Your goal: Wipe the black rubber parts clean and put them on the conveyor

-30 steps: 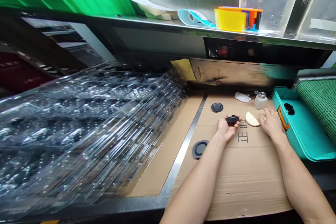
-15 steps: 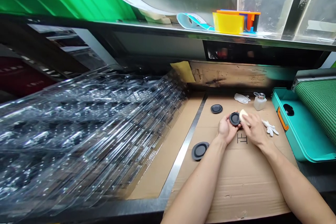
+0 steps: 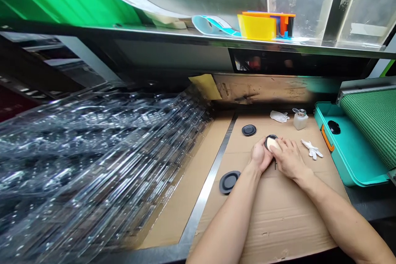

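Observation:
My left hand (image 3: 260, 155) cradles a small round black part (image 3: 266, 142) above the cardboard sheet (image 3: 272, 222). My right hand (image 3: 289, 157) grips a cream-coloured pad, like a sponge (image 3: 273, 144), and presses it against the face of that part, covering most of it. Two similar black oval parts lie on the cardboard: one (image 3: 249, 130) beyond my hands, the other (image 3: 229, 182) beside my left forearm. A white glove (image 3: 312, 149) lies to the right of my right hand.
Stacked clear plastic trays (image 3: 102, 165) fill the left side. At the back stand a small white bottle (image 3: 300, 119) and a crumpled white glove or cloth (image 3: 279, 116). A teal bin (image 3: 355, 169) holding a black part (image 3: 334, 127) sits right, beside a green conveyor belt (image 3: 371, 111).
The pad in my right hand has moved from the right edge of the black part onto its face. The whole view has shifted slightly, so the scene sits further left.

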A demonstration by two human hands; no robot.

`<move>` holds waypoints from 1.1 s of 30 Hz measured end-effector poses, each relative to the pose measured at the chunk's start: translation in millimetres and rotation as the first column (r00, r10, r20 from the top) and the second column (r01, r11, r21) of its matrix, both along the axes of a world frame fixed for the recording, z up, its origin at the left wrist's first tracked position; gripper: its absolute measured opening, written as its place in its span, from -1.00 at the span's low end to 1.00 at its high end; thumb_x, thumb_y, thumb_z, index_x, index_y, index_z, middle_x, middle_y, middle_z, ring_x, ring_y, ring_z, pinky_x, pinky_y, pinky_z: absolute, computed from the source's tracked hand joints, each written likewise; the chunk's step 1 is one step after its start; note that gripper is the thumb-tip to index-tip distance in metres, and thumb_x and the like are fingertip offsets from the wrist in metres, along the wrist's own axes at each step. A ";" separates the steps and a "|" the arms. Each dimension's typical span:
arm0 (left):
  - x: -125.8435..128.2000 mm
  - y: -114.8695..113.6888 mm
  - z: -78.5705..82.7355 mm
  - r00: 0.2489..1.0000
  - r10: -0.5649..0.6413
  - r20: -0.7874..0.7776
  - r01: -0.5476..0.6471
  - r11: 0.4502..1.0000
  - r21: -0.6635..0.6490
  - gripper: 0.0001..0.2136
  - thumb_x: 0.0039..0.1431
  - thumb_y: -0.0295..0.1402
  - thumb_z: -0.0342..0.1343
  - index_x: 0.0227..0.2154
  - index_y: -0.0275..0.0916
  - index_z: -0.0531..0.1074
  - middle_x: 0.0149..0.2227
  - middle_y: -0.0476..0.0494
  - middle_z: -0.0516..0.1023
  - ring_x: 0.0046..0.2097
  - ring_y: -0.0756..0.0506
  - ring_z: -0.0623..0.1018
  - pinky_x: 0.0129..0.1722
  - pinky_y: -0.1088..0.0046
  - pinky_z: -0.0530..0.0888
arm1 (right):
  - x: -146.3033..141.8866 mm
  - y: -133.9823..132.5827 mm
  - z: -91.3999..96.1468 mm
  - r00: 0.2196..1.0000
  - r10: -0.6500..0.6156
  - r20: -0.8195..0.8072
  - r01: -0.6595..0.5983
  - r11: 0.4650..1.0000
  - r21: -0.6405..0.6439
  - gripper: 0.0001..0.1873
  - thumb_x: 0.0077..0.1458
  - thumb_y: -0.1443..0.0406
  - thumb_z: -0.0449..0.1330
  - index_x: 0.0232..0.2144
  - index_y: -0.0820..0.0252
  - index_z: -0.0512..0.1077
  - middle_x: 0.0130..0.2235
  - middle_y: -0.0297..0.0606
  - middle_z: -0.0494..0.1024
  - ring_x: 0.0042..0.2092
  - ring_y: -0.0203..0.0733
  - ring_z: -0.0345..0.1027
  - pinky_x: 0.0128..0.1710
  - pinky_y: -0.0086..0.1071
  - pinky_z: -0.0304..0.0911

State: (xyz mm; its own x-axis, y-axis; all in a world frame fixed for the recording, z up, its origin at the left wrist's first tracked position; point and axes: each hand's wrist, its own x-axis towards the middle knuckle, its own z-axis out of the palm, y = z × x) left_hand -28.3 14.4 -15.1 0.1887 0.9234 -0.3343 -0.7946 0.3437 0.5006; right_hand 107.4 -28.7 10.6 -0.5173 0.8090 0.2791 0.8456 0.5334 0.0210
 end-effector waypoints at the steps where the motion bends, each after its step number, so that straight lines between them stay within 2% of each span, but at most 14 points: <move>1: -1.4 0.1 0.1 1.000 0.018 -0.019 -0.018 1.000 -0.007 -0.69 0.38 -0.32 -0.16 -0.18 -0.37 0.46 -0.15 -0.38 0.61 -0.11 -0.18 0.63 -0.08 0.21 0.58 | 2.2 2.4 -1.1 0.998 -0.060 -0.009 0.060 0.998 -0.002 -0.59 0.24 0.36 0.03 0.11 0.16 0.41 0.19 0.05 0.36 0.06 0.13 0.17 -0.03 -0.09 0.09; 5: -7.0 -1.5 3.6 0.998 0.014 -0.062 -0.015 1.000 -0.014 -0.68 0.40 -0.29 -0.19 -0.15 -0.35 0.44 -0.07 -0.41 0.59 -0.12 -0.21 0.64 -0.15 0.18 0.58 | 16.1 14.1 -7.8 0.955 -0.289 -0.066 0.290 0.957 -0.004 -0.65 0.32 0.28 -0.02 0.03 0.16 0.46 0.07 0.07 0.44 -0.01 0.11 0.20 -0.07 -0.09 0.11; 9: -9.9 -6.4 11.7 0.999 -0.015 0.030 0.014 1.000 0.027 -0.63 0.39 -0.22 -0.21 -0.10 -0.34 0.43 -0.08 -0.43 0.58 -0.09 -0.26 0.63 -0.18 0.15 0.58 | 19.5 18.4 -17.5 0.967 -0.240 -0.085 0.236 0.970 -0.062 -0.69 0.32 0.25 0.02 0.01 0.09 0.47 0.05 -0.05 0.47 0.00 0.07 0.20 -0.05 -0.15 0.12; 12: -7.9 -10.3 16.9 0.998 -0.042 0.046 0.038 0.995 0.092 -0.65 0.36 -0.27 -0.18 -0.05 -0.35 0.43 -0.05 -0.44 0.57 -0.06 -0.26 0.62 -0.21 0.23 0.56 | 18.5 19.6 -22.9 0.970 -0.216 -0.110 0.202 0.972 -0.122 -0.72 0.33 0.20 0.05 -0.02 0.06 0.48 0.00 -0.11 0.50 0.00 0.02 0.22 -0.03 -0.18 0.13; 14: -2.9 -13.3 18.2 0.999 -0.016 -0.040 0.022 0.987 0.157 -0.70 0.33 -0.31 -0.07 -0.02 -0.35 0.42 -0.02 -0.43 0.57 -0.05 -0.23 0.61 -0.19 0.29 0.54 | 19.7 20.9 -24.1 0.964 -0.223 -0.142 0.204 0.970 -0.134 -0.73 0.33 0.17 0.06 -0.01 0.03 0.47 -0.01 -0.16 0.51 0.00 -0.01 0.23 -0.04 -0.21 0.13; 16: 4.2 -17.6 18.4 0.974 0.105 -0.203 -0.047 0.962 0.270 -0.67 0.22 -0.35 0.15 0.02 -0.33 0.40 0.01 -0.39 0.56 0.00 -0.20 0.58 -0.09 0.35 0.50 | 21.6 21.9 -24.2 0.961 -0.221 -0.167 0.200 0.971 -0.133 -0.72 0.34 0.15 0.06 -0.01 0.01 0.47 -0.02 -0.18 0.52 -0.01 -0.02 0.24 -0.04 -0.22 0.13; 18: 11.3 -24.0 18.9 0.891 0.282 -0.356 -0.114 0.898 0.426 -0.44 0.02 -0.45 0.36 0.11 -0.25 0.36 0.06 -0.33 0.54 0.11 -0.19 0.52 0.08 0.37 0.43 | 22.9 22.2 -24.0 0.957 -0.223 -0.184 0.201 0.971 -0.133 -0.71 0.35 0.16 0.03 -0.02 0.03 0.48 -0.01 -0.18 0.52 -0.02 -0.03 0.25 -0.05 -0.23 0.14; 20: 16.5 -32.0 20.9 0.808 0.392 -0.439 -0.100 0.827 0.553 -0.22 -0.14 -0.54 0.44 0.19 -0.15 0.31 0.12 -0.27 0.50 0.22 -0.20 0.44 0.24 0.34 0.32 | 23.1 22.0 -24.1 0.951 -0.237 -0.197 0.213 0.967 -0.137 -0.71 0.34 0.21 0.03 -0.02 0.08 0.48 0.01 -0.16 0.52 -0.02 -0.01 0.26 -0.06 -0.22 0.14; 22: 19.0 -39.6 24.4 0.774 0.422 -0.472 -0.062 0.793 0.606 -0.16 -0.18 -0.56 0.45 0.22 -0.09 0.30 0.16 -0.23 0.47 0.29 -0.21 0.37 0.31 0.33 0.25 | 22.6 21.5 -24.0 0.945 -0.255 -0.204 0.227 0.962 -0.150 -0.69 0.29 0.28 0.05 0.01 0.12 0.47 0.03 -0.13 0.52 -0.02 0.00 0.26 -0.06 -0.22 0.15; 25: 19.4 -46.0 28.1 0.731 0.455 -0.509 -0.057 0.783 0.619 -0.21 -0.17 -0.55 0.44 0.20 -0.11 0.34 0.13 -0.21 0.50 0.30 -0.23 0.35 0.32 0.32 0.25 | 21.9 20.8 -22.1 0.941 -0.276 -0.195 0.241 0.953 -0.183 -0.66 0.23 0.30 0.08 0.03 0.12 0.46 0.03 -0.13 0.52 -0.04 0.01 0.26 -0.06 -0.23 0.16; 27: 18.6 -45.6 26.9 0.610 0.537 -0.582 -0.013 0.741 0.671 -0.20 -0.14 -0.50 0.44 0.22 -0.13 0.30 0.11 -0.20 0.52 0.25 -0.23 0.40 0.30 0.25 0.29 | 21.9 20.6 -20.1 0.943 -0.282 -0.177 0.245 0.947 -0.206 -0.64 0.24 0.27 0.08 0.05 0.11 0.45 0.03 -0.14 0.52 -0.04 0.01 0.26 -0.06 -0.23 0.16; 30: 17.5 -41.2 19.9 0.338 0.688 -0.642 0.148 0.635 0.758 -0.14 -0.06 -0.40 0.42 0.31 -0.09 0.15 0.13 -0.19 0.52 0.18 -0.20 0.47 0.25 0.16 0.35 | 22.3 21.3 -18.4 0.947 -0.285 -0.150 0.247 0.941 -0.230 -0.62 0.26 0.26 0.05 0.08 0.09 0.45 0.07 -0.15 0.50 -0.02 0.00 0.25 -0.02 -0.24 0.15; 31: 17.4 -39.7 17.3 0.274 0.722 -0.636 0.186 0.609 0.771 -0.12 -0.03 -0.38 0.40 0.33 -0.08 0.10 0.13 -0.19 0.51 0.16 -0.19 0.48 0.23 0.17 0.37 | 22.4 21.7 -18.6 0.947 -0.289 -0.142 0.251 0.939 -0.235 -0.62 0.26 0.26 0.04 0.07 0.09 0.45 0.08 -0.15 0.49 -0.01 0.00 0.24 -0.01 -0.23 0.14; 33: 17.6 -37.4 12.9 0.204 0.754 -0.625 0.223 0.586 0.779 -0.10 0.01 -0.36 0.38 0.37 -0.07 0.02 0.13 -0.21 0.51 0.16 -0.18 0.49 0.20 0.20 0.40 | 22.5 22.6 -19.4 0.947 -0.293 -0.130 0.257 0.937 -0.238 -0.63 0.26 0.27 0.04 0.06 0.09 0.46 0.11 -0.15 0.48 0.01 0.01 0.24 0.00 -0.23 0.13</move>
State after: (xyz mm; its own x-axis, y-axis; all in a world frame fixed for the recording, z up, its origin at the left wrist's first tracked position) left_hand -10.7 -23.0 -2.3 -0.0744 0.7828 0.6179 0.3918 -0.5468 0.7399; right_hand 129.9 -6.1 -8.8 -0.2283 0.9630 0.1432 0.9422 0.2556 -0.2168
